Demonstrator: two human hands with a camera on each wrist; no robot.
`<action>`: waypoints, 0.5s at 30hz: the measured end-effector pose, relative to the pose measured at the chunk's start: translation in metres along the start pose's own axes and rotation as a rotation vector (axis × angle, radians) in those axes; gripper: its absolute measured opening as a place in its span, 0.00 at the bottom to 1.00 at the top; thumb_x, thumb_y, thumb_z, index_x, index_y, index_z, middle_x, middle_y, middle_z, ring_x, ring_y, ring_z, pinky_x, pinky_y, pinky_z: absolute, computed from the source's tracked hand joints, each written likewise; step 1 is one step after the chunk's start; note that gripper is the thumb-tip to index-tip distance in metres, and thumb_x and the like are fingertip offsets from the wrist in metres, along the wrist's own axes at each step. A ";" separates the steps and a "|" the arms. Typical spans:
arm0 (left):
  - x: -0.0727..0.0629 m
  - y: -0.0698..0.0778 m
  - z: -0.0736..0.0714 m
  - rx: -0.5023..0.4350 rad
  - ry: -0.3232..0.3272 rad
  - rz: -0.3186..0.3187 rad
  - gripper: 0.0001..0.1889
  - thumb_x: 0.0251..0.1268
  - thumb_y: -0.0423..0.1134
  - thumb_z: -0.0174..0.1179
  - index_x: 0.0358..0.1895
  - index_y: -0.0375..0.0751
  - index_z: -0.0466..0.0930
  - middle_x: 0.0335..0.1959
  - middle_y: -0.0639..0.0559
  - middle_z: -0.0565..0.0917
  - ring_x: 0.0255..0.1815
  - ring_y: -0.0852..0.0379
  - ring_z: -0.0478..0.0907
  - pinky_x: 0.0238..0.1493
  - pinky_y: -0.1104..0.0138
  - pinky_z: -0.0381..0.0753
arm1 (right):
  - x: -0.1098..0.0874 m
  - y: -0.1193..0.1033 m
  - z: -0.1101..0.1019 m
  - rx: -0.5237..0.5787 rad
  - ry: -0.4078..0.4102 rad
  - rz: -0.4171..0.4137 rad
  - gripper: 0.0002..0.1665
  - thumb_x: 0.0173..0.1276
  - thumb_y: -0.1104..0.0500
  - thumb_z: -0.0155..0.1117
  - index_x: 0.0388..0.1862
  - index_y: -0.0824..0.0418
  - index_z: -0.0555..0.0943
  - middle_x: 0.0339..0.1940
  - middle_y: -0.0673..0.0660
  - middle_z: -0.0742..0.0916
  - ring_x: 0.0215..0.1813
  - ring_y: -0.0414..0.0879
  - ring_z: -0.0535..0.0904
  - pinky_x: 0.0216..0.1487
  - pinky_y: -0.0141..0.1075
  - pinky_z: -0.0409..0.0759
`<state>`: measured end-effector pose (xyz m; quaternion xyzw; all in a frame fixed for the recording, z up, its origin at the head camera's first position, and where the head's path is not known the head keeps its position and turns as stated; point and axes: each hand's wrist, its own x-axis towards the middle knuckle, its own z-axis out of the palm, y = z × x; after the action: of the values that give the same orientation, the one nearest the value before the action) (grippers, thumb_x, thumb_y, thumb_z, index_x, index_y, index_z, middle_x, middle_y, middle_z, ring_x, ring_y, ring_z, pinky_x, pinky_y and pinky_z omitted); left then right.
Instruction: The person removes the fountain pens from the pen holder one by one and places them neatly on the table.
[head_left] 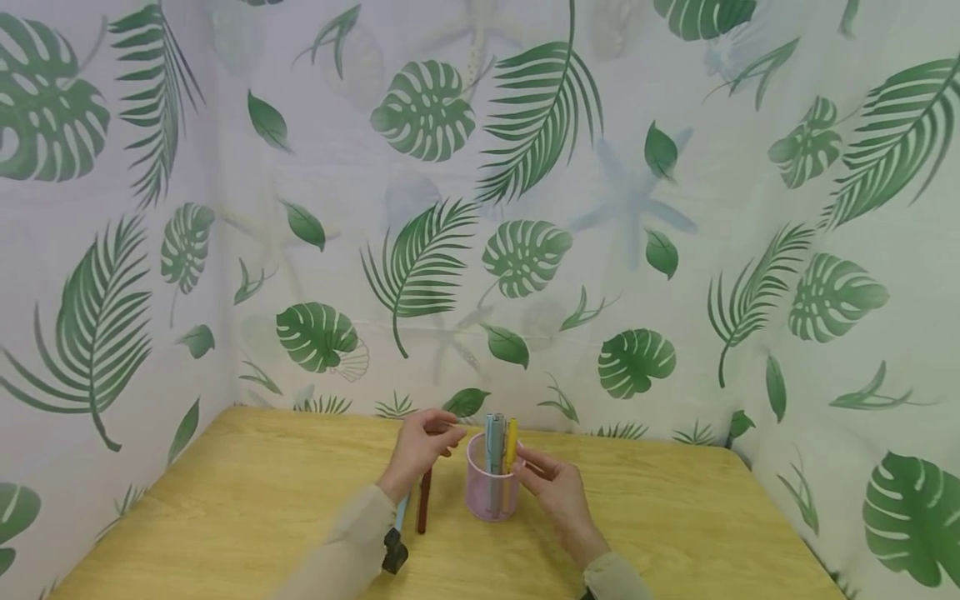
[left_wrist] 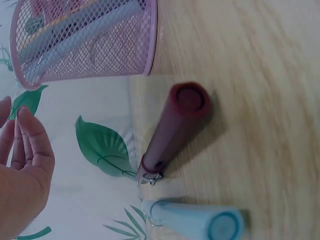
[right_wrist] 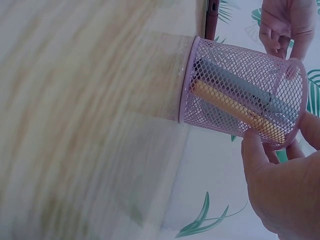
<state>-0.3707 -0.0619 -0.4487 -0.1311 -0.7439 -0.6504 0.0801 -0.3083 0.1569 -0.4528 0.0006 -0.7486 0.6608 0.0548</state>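
Pens [head_left: 491,443], long axes near vertical, stand in a pink mesh cup [head_left: 477,493], mouth up; right hand [head_left: 558,493] pinches its rim; left hand [head_left: 420,448], fingers loosely curled, is empty.

The pink cup [left_wrist: 115,55] looks like metal net, the dark red pen [left_wrist: 175,125] smooth plastic, the table [head_left: 675,517] slightly shiny wood.

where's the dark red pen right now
In the head view, the dark red pen lies on the table left of the pink mesh cup, just right of the light blue pen, near the left hand.
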 end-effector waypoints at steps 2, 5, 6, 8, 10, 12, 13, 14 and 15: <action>-0.001 0.001 0.004 -0.009 0.021 0.020 0.11 0.61 0.32 0.68 0.45 0.32 0.83 0.38 0.37 0.87 0.32 0.53 0.83 0.31 0.66 0.84 | -0.001 0.001 0.000 0.005 0.000 0.000 0.21 0.68 0.61 0.66 0.59 0.67 0.79 0.66 0.65 0.78 0.68 0.64 0.72 0.63 0.48 0.76; -0.007 0.011 0.009 -0.022 0.041 0.041 0.10 0.60 0.29 0.67 0.44 0.29 0.83 0.39 0.33 0.86 0.33 0.48 0.84 0.30 0.64 0.84 | -0.002 0.001 0.000 0.008 -0.003 0.002 0.21 0.68 0.61 0.66 0.59 0.67 0.79 0.66 0.65 0.78 0.68 0.64 0.72 0.63 0.49 0.76; -0.008 0.012 0.010 -0.032 0.043 0.039 0.10 0.61 0.30 0.67 0.44 0.30 0.83 0.39 0.34 0.86 0.33 0.49 0.84 0.30 0.65 0.83 | -0.002 0.002 -0.001 0.010 -0.005 0.002 0.22 0.68 0.61 0.66 0.59 0.67 0.79 0.66 0.66 0.78 0.67 0.65 0.72 0.63 0.49 0.76; -0.008 0.014 0.014 -0.033 0.042 0.026 0.10 0.61 0.29 0.66 0.44 0.29 0.82 0.39 0.34 0.86 0.34 0.49 0.84 0.31 0.63 0.84 | -0.002 0.003 -0.001 0.013 -0.006 0.006 0.22 0.68 0.61 0.66 0.59 0.68 0.79 0.65 0.66 0.78 0.67 0.65 0.73 0.63 0.49 0.76; -0.007 0.013 0.016 -0.038 0.040 0.028 0.11 0.62 0.31 0.66 0.45 0.31 0.82 0.40 0.36 0.86 0.36 0.49 0.84 0.32 0.62 0.84 | -0.001 0.003 -0.001 0.019 -0.009 0.006 0.23 0.68 0.61 0.66 0.60 0.68 0.78 0.66 0.65 0.78 0.67 0.64 0.73 0.63 0.48 0.76; -0.003 0.005 0.020 -0.030 0.045 0.028 0.12 0.61 0.34 0.68 0.46 0.34 0.83 0.40 0.39 0.87 0.37 0.52 0.84 0.33 0.63 0.84 | -0.001 0.003 -0.001 0.023 -0.013 0.000 0.23 0.69 0.61 0.65 0.60 0.68 0.78 0.66 0.65 0.78 0.67 0.63 0.74 0.63 0.48 0.76; -0.002 0.005 0.021 -0.020 0.047 0.030 0.13 0.61 0.35 0.68 0.47 0.34 0.83 0.41 0.38 0.87 0.38 0.51 0.84 0.34 0.62 0.84 | 0.000 0.003 -0.001 0.022 -0.014 -0.004 0.22 0.69 0.62 0.65 0.60 0.68 0.78 0.66 0.65 0.78 0.67 0.63 0.74 0.63 0.48 0.76; -0.001 0.005 0.022 -0.012 0.048 0.037 0.13 0.61 0.36 0.68 0.47 0.34 0.83 0.42 0.38 0.87 0.39 0.50 0.84 0.34 0.61 0.84 | 0.000 0.003 -0.002 0.024 -0.016 -0.008 0.22 0.69 0.62 0.65 0.60 0.68 0.78 0.66 0.65 0.78 0.66 0.63 0.74 0.63 0.47 0.76; -0.001 0.005 0.023 -0.009 0.051 0.043 0.14 0.60 0.37 0.69 0.47 0.36 0.83 0.42 0.40 0.87 0.39 0.52 0.83 0.34 0.64 0.83 | 0.000 0.003 -0.001 0.024 -0.018 -0.011 0.22 0.69 0.62 0.64 0.60 0.68 0.78 0.66 0.65 0.78 0.66 0.62 0.74 0.63 0.47 0.76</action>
<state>-0.3671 -0.0384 -0.4477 -0.1306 -0.7358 -0.6549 0.1125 -0.3084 0.1587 -0.4555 0.0115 -0.7409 0.6696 0.0518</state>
